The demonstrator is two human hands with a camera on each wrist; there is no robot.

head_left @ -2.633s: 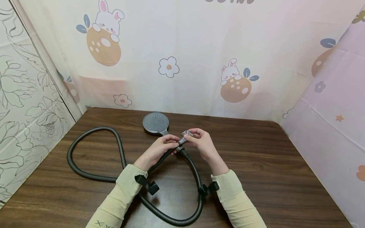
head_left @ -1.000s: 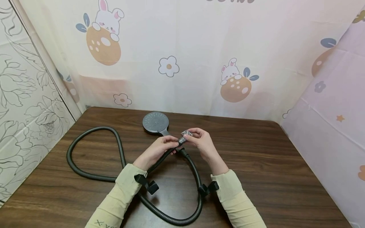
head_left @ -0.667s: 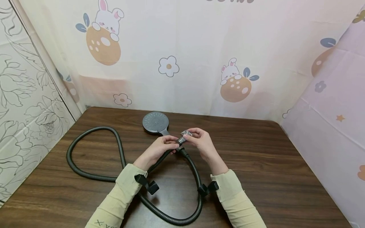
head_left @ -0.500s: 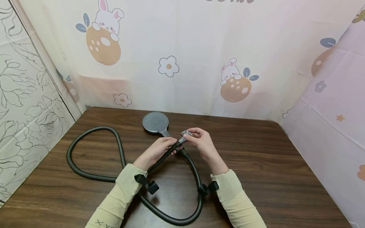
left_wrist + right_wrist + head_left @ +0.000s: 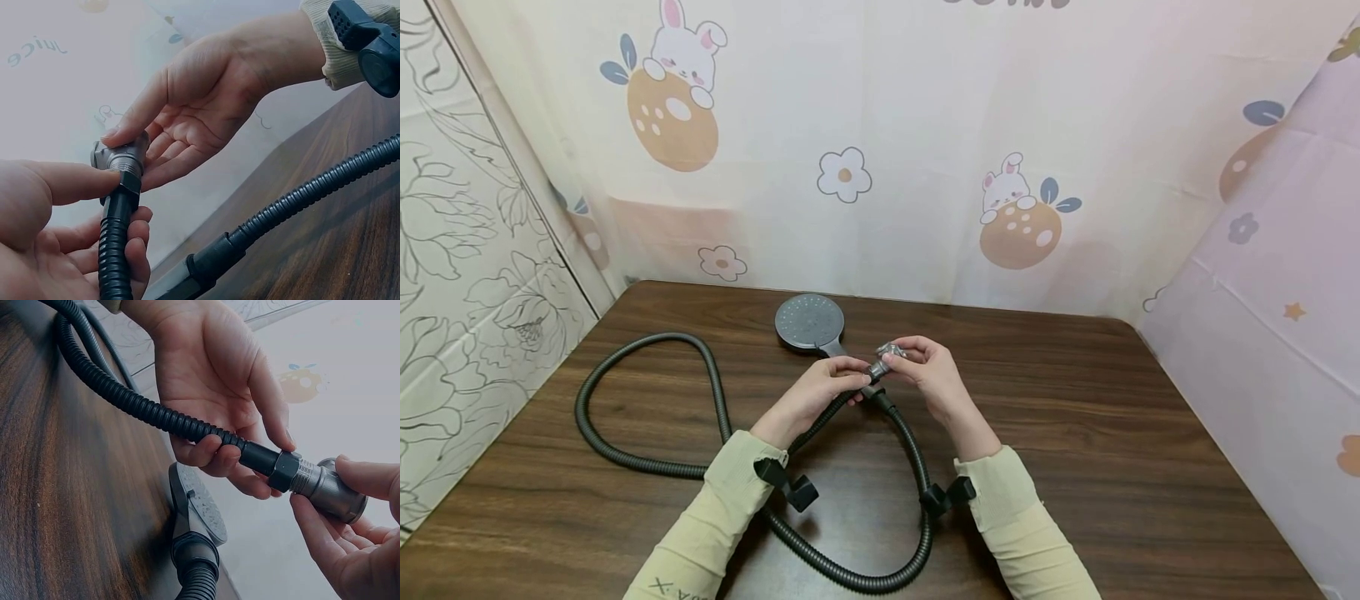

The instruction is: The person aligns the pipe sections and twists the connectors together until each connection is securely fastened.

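Observation:
My left hand [image 5: 814, 396] holds the end of the black ribbed shower hose [image 5: 159, 415], thumb and finger on its black hex nut [image 5: 284, 471]. Between the thumb and fingers of my right hand [image 5: 932, 379] is a silver metal pipe fitting [image 5: 334, 495]. Its thread meets the nut, with several turns of thread still showing in both wrist views. How deep the thread sits inside the nut is hidden. Behind the hands, a grey round shower head [image 5: 809, 322] lies on the table, its handle joined to the other end of the hose.
The hose lies in a wide loop [image 5: 583, 408] at the left, and another bend [image 5: 880, 583] comes towards the front edge. The brown wooden table [image 5: 1075, 433] reaches back to a printed curtain [image 5: 917, 167]. Black camera mounts [image 5: 786, 483] sit on both wrists.
My left thumb and fingers slipped off the nut half a second ago and are back on it now. The right hand and the fitting stay in place.

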